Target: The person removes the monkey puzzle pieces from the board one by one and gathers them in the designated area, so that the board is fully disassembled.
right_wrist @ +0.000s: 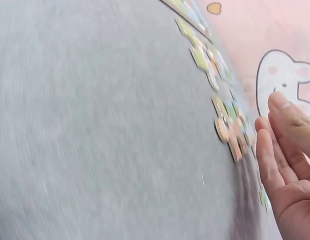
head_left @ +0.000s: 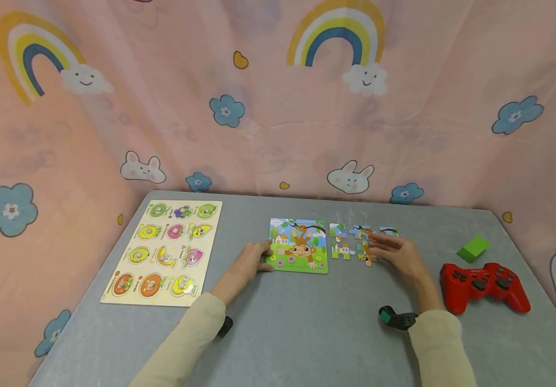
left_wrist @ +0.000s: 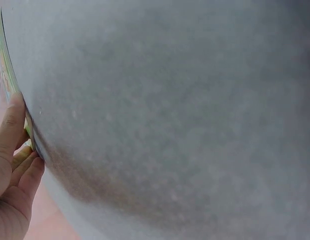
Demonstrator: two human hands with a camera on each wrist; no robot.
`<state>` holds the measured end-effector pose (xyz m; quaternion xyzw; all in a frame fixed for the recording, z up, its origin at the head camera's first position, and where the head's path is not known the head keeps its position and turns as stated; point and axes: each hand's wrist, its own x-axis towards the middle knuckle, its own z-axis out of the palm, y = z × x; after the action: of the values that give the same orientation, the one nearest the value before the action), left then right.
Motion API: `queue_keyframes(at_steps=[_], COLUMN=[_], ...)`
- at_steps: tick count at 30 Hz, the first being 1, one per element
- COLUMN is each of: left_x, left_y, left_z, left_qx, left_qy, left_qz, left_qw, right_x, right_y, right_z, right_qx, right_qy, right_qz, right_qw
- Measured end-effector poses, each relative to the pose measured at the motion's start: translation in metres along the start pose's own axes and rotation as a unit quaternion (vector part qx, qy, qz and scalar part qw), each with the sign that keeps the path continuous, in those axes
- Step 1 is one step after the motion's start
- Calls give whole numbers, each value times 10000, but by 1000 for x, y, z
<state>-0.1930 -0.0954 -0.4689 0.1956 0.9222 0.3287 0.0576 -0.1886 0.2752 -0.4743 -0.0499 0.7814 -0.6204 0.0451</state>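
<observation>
1. Left grip [head_left: 249, 262] holds one monkey board [head_left: 301, 250] by its left edge, on the worktop [head_left: 297, 333].
2. Right grip [head_left: 400, 257] (relaxed, nothing held) is at five-plus puzzle pieces [head_left: 341, 251] beside it.

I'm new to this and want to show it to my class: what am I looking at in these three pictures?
There's no machine here: these are a person's two bare hands working at a grey table. The wide picture comes from a camera worn on the head; the two close ones come from cameras on each wrist.

On the table are a fruit board, a monkey puzzle board, loose puzzle pieces to its right, a green block and a red game controller.

The left hand touches the monkey board's left edge; how firmly is hard to tell. The right hand reaches over the loose pieces, and nothing can be seen held in it.
</observation>
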Motion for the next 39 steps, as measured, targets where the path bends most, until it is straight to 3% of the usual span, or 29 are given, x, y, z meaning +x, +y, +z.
queue_keyframes(at_steps=[28,34,39], left_x=[1,0,1], left_y=[2,3,3], left_z=[-2,-2,-1], left_qx=[67,15,15], left_qy=[10,4,59], left_qz=[-51,-9,28], left_qw=[10000,10000,10000], right_x=[30,37,41], right_y=[-18,-24,-25], right_z=[64,79,88], right_qx=[173,-152,-803], right_qy=[-565,-728,-678], right_qz=[38,158,-77], right_qw=[9982,9971,9944])
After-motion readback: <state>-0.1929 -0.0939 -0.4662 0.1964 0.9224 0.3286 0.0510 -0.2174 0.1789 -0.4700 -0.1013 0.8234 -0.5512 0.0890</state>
